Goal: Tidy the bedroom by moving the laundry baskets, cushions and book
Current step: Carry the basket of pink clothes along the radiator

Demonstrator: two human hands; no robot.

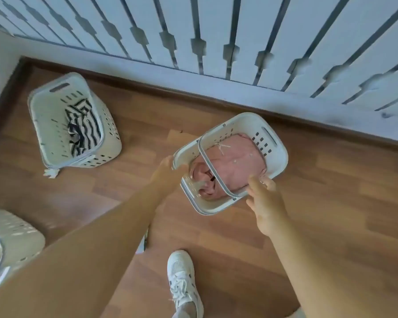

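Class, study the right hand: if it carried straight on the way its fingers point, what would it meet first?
Probably the near rim of the white basket holding pink laundry; the right hand is almost there, though depth is unclear.

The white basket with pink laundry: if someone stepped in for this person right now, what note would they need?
Left hand grips the near-left rim of the white slotted plastic basket of pink laundry. Right hand touches its near-right rim, fingers loose; the grip is unclear. The white basket with striped black-and-white cloth stands on the wooden floor near the corner. A third white basket sits at the left edge. Cushions and book are not in view, so still to do.
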